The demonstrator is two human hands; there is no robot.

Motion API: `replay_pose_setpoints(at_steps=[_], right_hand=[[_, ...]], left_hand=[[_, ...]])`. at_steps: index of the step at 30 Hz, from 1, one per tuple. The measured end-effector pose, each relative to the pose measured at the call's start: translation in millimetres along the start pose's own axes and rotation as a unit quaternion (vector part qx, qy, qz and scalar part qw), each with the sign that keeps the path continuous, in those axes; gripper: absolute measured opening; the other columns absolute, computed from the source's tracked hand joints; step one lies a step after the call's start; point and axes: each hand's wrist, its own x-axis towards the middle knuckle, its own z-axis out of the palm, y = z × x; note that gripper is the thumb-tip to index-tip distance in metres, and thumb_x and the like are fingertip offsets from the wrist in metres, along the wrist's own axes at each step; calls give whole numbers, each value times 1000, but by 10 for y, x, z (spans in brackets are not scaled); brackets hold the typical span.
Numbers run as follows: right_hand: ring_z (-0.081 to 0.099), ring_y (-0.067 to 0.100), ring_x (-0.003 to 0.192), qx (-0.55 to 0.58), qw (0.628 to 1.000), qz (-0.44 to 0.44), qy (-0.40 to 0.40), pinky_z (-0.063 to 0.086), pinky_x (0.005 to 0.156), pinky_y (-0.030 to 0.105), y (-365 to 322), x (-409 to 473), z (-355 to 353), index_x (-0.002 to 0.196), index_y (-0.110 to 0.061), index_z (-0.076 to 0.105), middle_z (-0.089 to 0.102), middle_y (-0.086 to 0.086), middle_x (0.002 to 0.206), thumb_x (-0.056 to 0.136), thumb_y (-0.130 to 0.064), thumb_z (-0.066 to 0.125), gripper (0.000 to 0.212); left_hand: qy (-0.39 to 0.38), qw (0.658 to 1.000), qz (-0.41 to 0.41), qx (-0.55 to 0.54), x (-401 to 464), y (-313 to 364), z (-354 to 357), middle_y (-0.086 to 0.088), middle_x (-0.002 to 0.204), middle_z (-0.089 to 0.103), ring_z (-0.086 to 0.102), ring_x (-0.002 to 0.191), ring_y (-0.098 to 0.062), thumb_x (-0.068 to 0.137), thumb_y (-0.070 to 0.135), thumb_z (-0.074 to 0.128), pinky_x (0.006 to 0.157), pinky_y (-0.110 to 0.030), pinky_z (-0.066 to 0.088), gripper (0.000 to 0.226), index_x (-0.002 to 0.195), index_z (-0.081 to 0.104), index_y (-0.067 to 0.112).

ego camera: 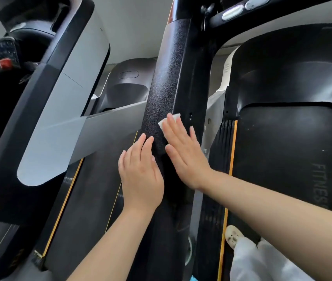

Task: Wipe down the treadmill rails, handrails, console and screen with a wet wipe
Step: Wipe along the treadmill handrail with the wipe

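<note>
A gym: two treadmills (pixel 294 138) side by side, belt (pixel 286 159) printed "FITNESS"

Our flat right hand (pixel 183 155) has bare textured black upright post (pixel 167 82) ahead of it. Just left, our left hand (pixel 140 175) crowds that side; the grey curved side panel (pixel 63 118) stands further left.

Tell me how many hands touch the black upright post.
2. The left hand lies flat on the upright post's left side; the right hand presses a white wipe on its front.

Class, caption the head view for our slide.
Right hand presses wipe on black upright; left hand rests beside.
</note>
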Motion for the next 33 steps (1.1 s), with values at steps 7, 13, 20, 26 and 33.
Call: replay_pose_setpoints(at_steps=[7, 13, 20, 26, 33], right_hand=[[-24, -8, 135, 132, 981, 143, -4, -13, 117, 37, 126, -299, 175, 137, -39, -22, -25, -18, 151, 99, -46, 8, 49], [-28, 0, 138, 52, 998, 27, -37, -19, 113, 28, -130, -646, 343, 139, -29, -24, -32, -14, 148, 90, -52, 3, 60], [-23, -8, 134, 149, 973, 175, 12, -10, 118, 41, 169, -209, 185, 144, -29, -19, -23, -14, 153, 104, -29, 17, 54], [-29, 0, 137, 78, 995, 62, -6, -22, 111, 24, -77, -627, 400, 137, -32, -25, -33, -19, 145, 89, -53, 2, 59], [-19, -4, 139, 188, 958, 215, 16, -10, 117, 42, 329, -409, 403, 141, -37, -21, -21, -14, 155, 99, -43, 9, 52]], left_hand=[[2, 1000, -3, 24, -6, 23, 1, -5, 138, 49, 45, 124, -21, 88, 19, 25, 109, -41, 22, 50, 131, 50, 10], [8, 1000, -5, 12, -2, 10, 2, -5, 137, 50, 48, 123, -22, 87, 19, 26, 108, -41, 25, 51, 130, 51, 10], [0, 1000, -1, 8, -13, 9, -5, -4, 138, 48, 46, 123, -23, 88, 19, 24, 109, -44, 25, 50, 131, 49, 11], [5, 1000, 3, -2, -13, -7, 9, -6, 138, 49, 48, 122, -25, 87, 17, 26, 107, -49, 30, 50, 130, 49, 9], [9, 1000, 12, -3, -15, 0, 7, -6, 138, 49, 48, 122, -25, 88, 16, 26, 108, -47, 30, 49, 130, 49, 9]])
